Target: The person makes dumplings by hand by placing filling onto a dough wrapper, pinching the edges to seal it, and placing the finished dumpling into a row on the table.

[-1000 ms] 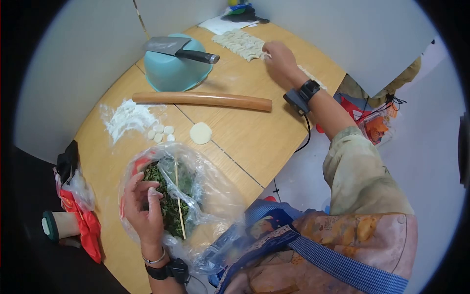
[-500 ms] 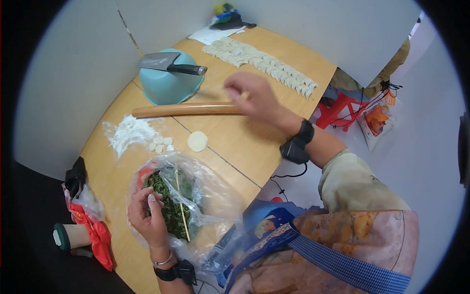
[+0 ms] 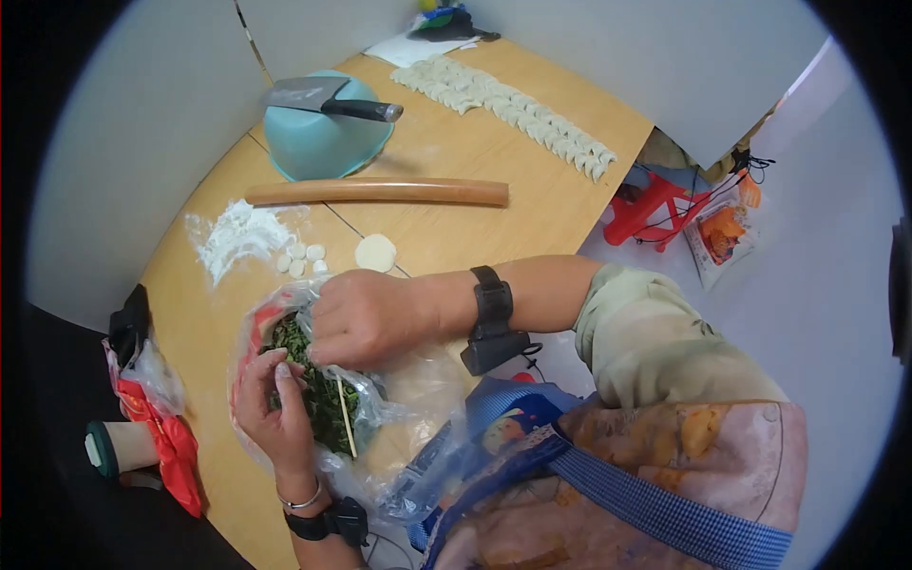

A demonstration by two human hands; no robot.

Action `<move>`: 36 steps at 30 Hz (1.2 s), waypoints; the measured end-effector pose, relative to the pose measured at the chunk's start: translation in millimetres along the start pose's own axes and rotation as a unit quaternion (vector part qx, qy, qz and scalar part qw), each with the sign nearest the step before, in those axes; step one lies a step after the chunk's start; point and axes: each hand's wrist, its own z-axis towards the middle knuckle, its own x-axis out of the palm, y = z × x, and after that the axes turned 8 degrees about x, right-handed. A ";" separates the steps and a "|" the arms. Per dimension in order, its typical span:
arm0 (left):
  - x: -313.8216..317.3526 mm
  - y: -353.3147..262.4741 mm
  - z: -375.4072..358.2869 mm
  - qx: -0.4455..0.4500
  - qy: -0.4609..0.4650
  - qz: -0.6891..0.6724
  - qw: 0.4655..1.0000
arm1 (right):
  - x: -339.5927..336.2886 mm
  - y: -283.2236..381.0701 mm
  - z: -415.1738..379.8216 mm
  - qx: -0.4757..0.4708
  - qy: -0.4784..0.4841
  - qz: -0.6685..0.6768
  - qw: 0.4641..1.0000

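Note:
My left hand is at the left side of a clear plastic bag, fingers curled toward the thumb; whatever lies inside the curl is hidden. Chopped dark green filling fills the bag. Above it, my right hand is closed with its back to me, and anything in its grip is out of sight. A pale chopstick leans in the filling, its upper part covered by the right hand. Just beyond the bag lie a flat round dough wrapper and several small dough pieces.
A wooden rolling pin lies across the table. Behind it, a cleaver rests on an upturned light-blue bowl. Flour is piled at left. Rows of folded dumplings line the far side. A red stool stands beyond the right edge.
My right hand has come from above the rolling pin's right end down and left to the filling bag. The left hand stays at the bag. The view has shifted slightly.

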 end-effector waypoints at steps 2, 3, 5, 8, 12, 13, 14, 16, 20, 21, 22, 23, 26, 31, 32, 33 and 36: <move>1.4 -3.0 -0.6 -0.014 -0.007 -0.014 1.000 | 1.8 -3.7 -2.7 0.019 -0.003 0.018 1.000; 0.0 -3.2 0.2 -0.013 -0.002 -0.017 1.000 | 2.7 -5.4 -2.1 0.034 -0.011 0.035 0.999; -0.6 0.9 1.9 0.044 0.008 0.031 0.999 | 6.5 -9.1 -0.1 0.033 -0.034 0.037 0.998; -9.8 9.1 1.4 0.080 0.016 0.117 0.990 | 6.2 -11.3 -3.1 0.033 -0.046 0.034 0.998; -6.0 2.9 0.5 0.018 -0.024 0.060 0.998 | 4.6 -13.5 -1.8 0.050 -0.029 0.016 0.998; -2.2 0.2 1.9 0.007 -0.033 0.045 0.998 | 4.0 -14.9 -1.5 0.047 -0.022 0.022 0.998; 0.2 -1.6 3.3 -0.006 -0.044 0.030 0.999 | 1.7 -16.4 -0.1 0.053 -0.025 0.019 0.998; 1.8 -2.1 5.0 -0.001 -0.042 0.020 0.999 | 0.1 -21.3 0.6 0.055 -0.014 0.032 0.998; -2.9 -4.3 3.7 0.025 0.001 0.027 0.999 | -8.4 -32.8 -0.2 0.081 0.016 -0.013 0.997; -5.5 4.3 1.5 0.033 0.009 0.031 0.999 | -6.7 -37.6 -0.7 0.101 0.003 -0.004 0.995; -6.4 8.0 0.5 0.022 0.001 0.032 0.999 | -5.1 -41.7 -1.3 0.123 -0.011 0.003 0.992; -6.7 10.8 -0.4 0.041 0.017 0.051 0.998 | -4.7 -43.6 -0.8 0.122 -0.001 0.012 0.992; -5.7 9.6 -1.0 0.050 0.038 0.078 0.995 | -9.9 -48.8 -0.1 0.164 -0.035 -0.012 0.986; 1.5 7.5 1.3 0.024 -0.041 -0.002 0.999 | -23.0 -61.1 -5.2 0.217 0.006 -0.066 0.974; 1.3 9.2 0.4 0.042 -0.055 -0.014 0.997 | -22.9 -61.5 -6.3 0.256 0.003 -0.067 0.964; 0.4 9.3 -0.9 0.029 -0.059 -0.007 0.998 | -23.9 -61.7 -5.8 0.257 0.010 -0.053 0.965; -1.0 10.3 -0.5 0.029 -0.054 -0.006 0.998 | -30.8 -64.0 -3.1 0.319 0.024 -0.022 0.947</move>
